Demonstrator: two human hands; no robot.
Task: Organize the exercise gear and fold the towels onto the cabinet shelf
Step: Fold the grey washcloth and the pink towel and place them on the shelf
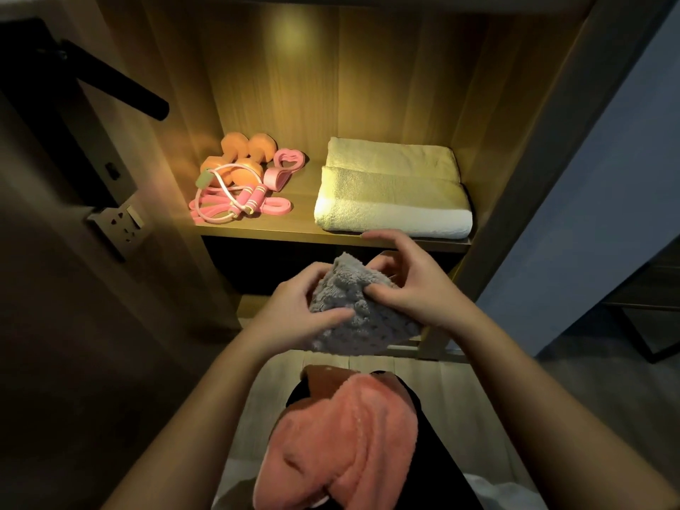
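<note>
Both hands hold a small grey textured towel in front of the cabinet, below the lit shelf. My left hand grips its left side; my right hand pinches its top right edge. A folded white towel lies on the right of the shelf. On the shelf's left lie orange dumbbells, a pink jump rope and a pink hand gripper. A pink towel is draped over my lap below.
An open cabinet door with a black handle and a wall socket stand at the left. The cabinet's right side panel borders a blue wall. A dark lower compartment opens under the shelf.
</note>
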